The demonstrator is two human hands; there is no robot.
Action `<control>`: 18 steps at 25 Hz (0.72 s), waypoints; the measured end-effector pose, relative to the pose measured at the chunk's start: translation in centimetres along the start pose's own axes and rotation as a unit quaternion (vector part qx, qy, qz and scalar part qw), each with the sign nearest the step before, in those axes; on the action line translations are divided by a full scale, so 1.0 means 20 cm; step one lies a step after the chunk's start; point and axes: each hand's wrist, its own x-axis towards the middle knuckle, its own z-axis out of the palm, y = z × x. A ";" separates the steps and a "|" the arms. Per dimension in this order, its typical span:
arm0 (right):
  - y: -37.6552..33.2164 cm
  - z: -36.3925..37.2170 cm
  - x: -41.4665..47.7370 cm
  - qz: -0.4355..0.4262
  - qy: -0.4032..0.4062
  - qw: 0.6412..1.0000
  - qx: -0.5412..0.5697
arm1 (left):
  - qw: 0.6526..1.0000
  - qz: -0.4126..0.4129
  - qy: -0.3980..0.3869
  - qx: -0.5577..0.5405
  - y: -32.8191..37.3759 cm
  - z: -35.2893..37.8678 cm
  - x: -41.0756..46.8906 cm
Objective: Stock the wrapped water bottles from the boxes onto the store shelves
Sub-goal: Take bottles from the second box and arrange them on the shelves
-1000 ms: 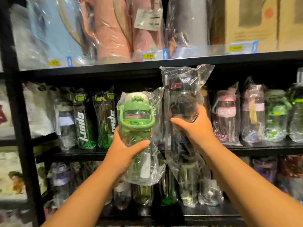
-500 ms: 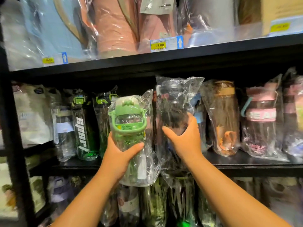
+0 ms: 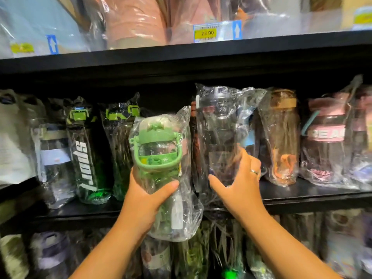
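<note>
Left hand (image 3: 145,200) clamped round green-lidded wrapped bottle (image 3: 159,158), centre frame, upright just in front of the middle shelf (image 3: 302,196), probably waiting for a slot. Right hand (image 3: 239,184) wrapped thumb and fingers round dark wrapped bottle (image 3: 219,137) at shelf edge, right of centre beside brown-capped bottle (image 3: 281,137), likely steadying it against tipping.
</note>
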 end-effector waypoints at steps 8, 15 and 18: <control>-0.04 0.04 -0.01 0.025 0.016 0.996 -0.082 | 0.999 0.003 -0.034 -0.031 -0.04 -0.05 0.04; -0.10 0.11 0.07 0.055 -0.010 0.989 -0.137 | 0.998 0.010 -0.032 -0.047 -0.02 -0.05 0.03; -0.09 0.16 0.10 0.057 -0.012 0.987 -0.152 | 0.998 -0.002 -0.026 -0.051 -0.02 -0.06 0.03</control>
